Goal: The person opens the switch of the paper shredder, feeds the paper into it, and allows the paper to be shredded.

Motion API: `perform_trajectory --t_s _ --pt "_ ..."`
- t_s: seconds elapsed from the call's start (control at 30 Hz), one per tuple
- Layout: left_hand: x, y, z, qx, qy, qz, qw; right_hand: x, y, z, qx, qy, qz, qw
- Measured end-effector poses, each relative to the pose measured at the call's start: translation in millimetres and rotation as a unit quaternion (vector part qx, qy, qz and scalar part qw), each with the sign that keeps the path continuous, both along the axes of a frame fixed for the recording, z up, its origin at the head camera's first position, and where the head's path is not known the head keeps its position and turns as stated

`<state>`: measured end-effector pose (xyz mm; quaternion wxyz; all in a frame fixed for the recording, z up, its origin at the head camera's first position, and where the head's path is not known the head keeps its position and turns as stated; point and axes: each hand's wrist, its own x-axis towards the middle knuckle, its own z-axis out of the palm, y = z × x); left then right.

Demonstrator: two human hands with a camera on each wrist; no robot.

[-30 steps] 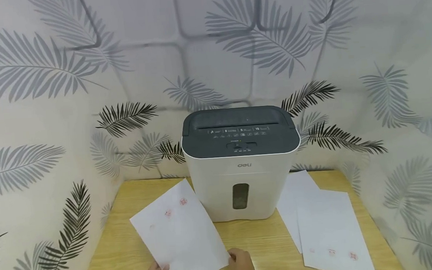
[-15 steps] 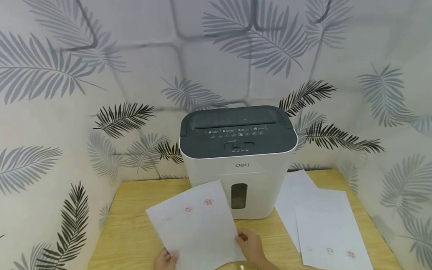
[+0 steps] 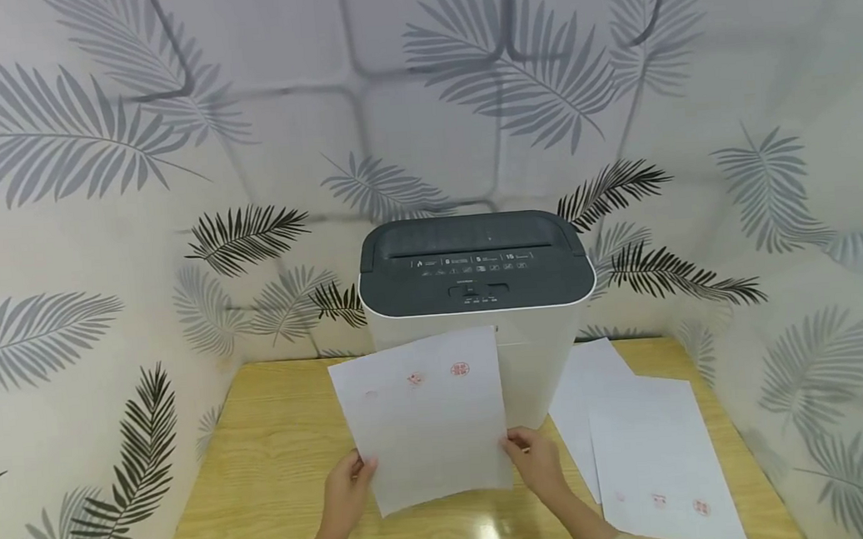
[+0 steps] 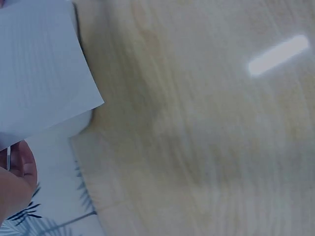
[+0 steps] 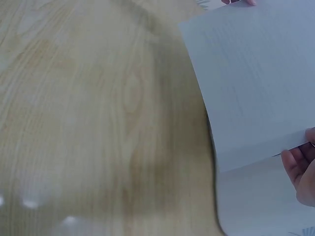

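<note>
Both hands hold up a white sheet of paper (image 3: pixel 428 428) with red stamp marks along its top, in front of a paper shredder (image 3: pixel 477 270) with a dark grey top and white body. My left hand (image 3: pixel 347 488) pinches its left edge, and my right hand (image 3: pixel 535 458) pinches the lower right edge. The sheet hides much of the shredder's front. In the left wrist view the left hand (image 4: pixel 19 177) shows only in part beside the paper (image 4: pixel 44 69). The right wrist view catches the right hand (image 5: pixel 301 169) gripping the paper's (image 5: pixel 256 83) edge.
Two more white sheets lie overlapping right of the shredder: the front one (image 3: pixel 662 454) bears red stamps, and the rear sheet (image 3: pixel 584 409) is partly covered. Everything stands on a wooden table (image 3: pixel 257 465), with a leaf-patterned wall (image 3: pixel 281 163) behind and at the sides.
Both hands have raised the sheet and moved it to the right, from low at the left to in front of the shredder. It now stands more upright. The other sheets have stayed put.
</note>
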<state>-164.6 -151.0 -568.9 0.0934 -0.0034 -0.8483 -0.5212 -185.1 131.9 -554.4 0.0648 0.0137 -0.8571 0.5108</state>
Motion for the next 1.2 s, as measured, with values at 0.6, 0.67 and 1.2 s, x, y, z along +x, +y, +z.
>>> perform_trajectory --t_s 0.6,0.67,1.2 --pt "-45.5 29.8 100.4 0.008 0.067 0.010 0.9977 -21.7 28.6 78.5 -0.058 0.053 -0.034 0.996" --pt "-49.1 32.5 110.4 0.005 0.078 0.004 0.9969 -24.0 31.6 88.4 -0.067 0.071 -0.040 0.994" --pt "-73.1 48.7 204.2 0.011 0.168 -0.020 0.9856 -42.9 50.7 179.3 -0.112 0.186 -0.056 0.975"
